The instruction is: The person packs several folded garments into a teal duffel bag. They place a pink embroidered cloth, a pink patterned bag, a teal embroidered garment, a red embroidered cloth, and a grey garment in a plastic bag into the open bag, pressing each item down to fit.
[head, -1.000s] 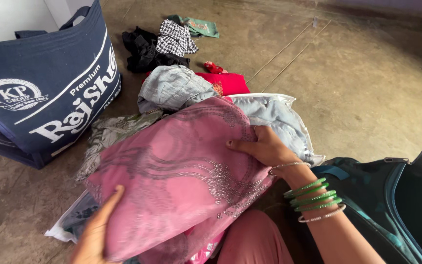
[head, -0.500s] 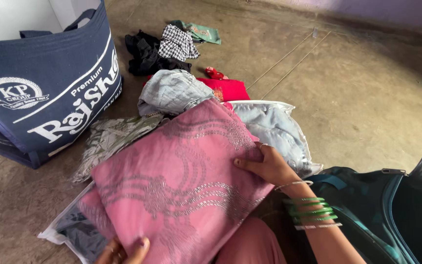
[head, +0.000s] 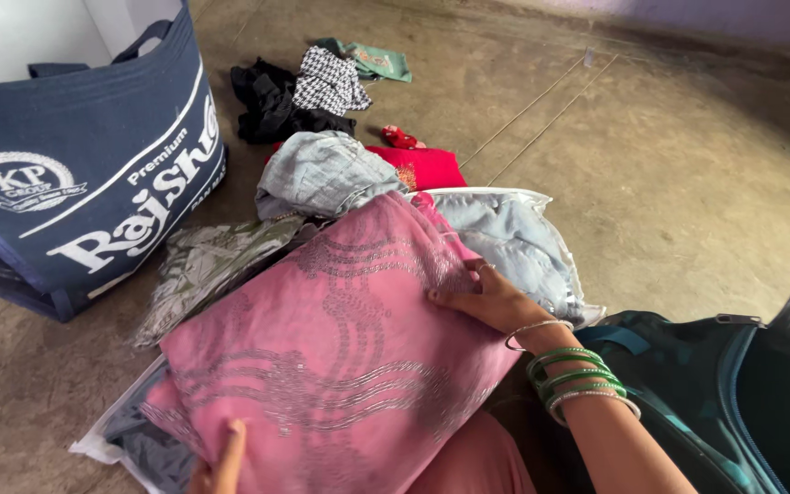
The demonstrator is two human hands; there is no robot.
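Your right hand (head: 491,302) grasps the right edge of the pink cloth (head: 340,348), thumb on top. Your left hand (head: 221,467) grips its lower edge, thumb over the fabric. The cloth rests on a heap of clothes on the floor (head: 669,165), between the blue bag (head: 84,174) and the teal bag (head: 697,384).
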